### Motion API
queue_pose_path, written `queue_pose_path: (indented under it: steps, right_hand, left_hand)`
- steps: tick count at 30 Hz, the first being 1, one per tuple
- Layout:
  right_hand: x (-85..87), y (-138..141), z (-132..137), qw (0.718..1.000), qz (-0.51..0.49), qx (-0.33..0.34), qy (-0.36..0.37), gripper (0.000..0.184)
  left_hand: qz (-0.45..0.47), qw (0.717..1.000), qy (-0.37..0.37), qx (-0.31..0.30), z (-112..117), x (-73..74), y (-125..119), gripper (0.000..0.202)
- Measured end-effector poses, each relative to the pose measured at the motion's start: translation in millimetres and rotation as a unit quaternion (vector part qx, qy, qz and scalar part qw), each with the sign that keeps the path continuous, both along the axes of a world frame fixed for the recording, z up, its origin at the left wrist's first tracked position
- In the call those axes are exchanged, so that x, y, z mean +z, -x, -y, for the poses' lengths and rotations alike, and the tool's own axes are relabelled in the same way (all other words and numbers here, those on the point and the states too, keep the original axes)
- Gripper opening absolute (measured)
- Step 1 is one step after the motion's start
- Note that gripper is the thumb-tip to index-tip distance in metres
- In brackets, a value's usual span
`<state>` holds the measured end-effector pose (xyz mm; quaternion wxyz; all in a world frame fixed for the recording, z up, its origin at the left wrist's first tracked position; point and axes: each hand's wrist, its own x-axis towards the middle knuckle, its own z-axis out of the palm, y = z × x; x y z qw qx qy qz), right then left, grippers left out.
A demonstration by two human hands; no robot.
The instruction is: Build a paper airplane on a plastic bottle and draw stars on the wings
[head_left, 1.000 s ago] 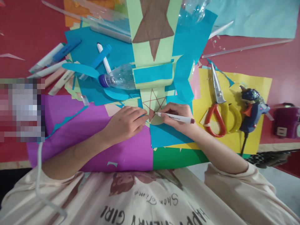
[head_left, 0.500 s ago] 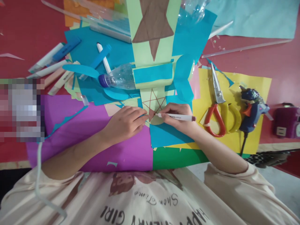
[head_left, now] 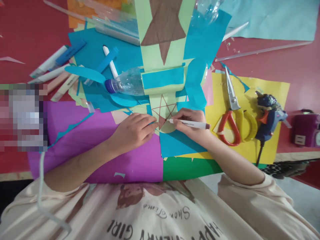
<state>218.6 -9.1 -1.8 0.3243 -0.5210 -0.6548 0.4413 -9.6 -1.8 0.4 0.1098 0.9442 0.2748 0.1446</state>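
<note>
My right hand (head_left: 191, 123) is closed around a white marker (head_left: 193, 124) with a brown end. Its tip touches a brown star outline (head_left: 163, 108) on the rounded end of a light green paper strip (head_left: 172, 128); the star's lowest point is filled brown. My left hand (head_left: 136, 131) has its curled fingers at the strip's left edge, gripping it, with a bit of blue by the fingertips. Farther up, the strip wraps a clear plastic bottle (head_left: 130, 81) with a purple cap. A large brown star (head_left: 165, 25) fills its far part, and blue paper wings (head_left: 196, 83) flank the bottle.
Red-handled scissors (head_left: 228, 123) and a blue glue gun (head_left: 266, 123) lie on yellow paper (head_left: 277, 100) at right. Several markers (head_left: 48, 61) are scattered at left. Purple paper (head_left: 100, 133) lies under my left arm. A white cable (head_left: 41, 186) hangs at lower left.
The marker and my right hand have shifted very slightly up and to the right over the star. My left hand stays in place.
</note>
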Motion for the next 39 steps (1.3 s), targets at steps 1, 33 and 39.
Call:
queue_pose_path:
  steps: [1,33,39]
  right_hand:
    - [0.4,0,0,1.0,-0.004,0.002,-0.006,0.013]
    - [-3.7,5,-14,0.993,-0.102,-0.048,0.042,0.029]
    - [-6.6,6,-14,0.994,-0.095,-0.036,0.039,0.021]
  left_hand:
    - [-0.002,1.0,0.002,-0.001,0,-0.2,0,0.022]
    - [-0.015,1.0,0.001,0.002,0,1.0,1,0.023]
    - [0.0,1.0,0.007,-0.001,0,0.7,1,0.022]
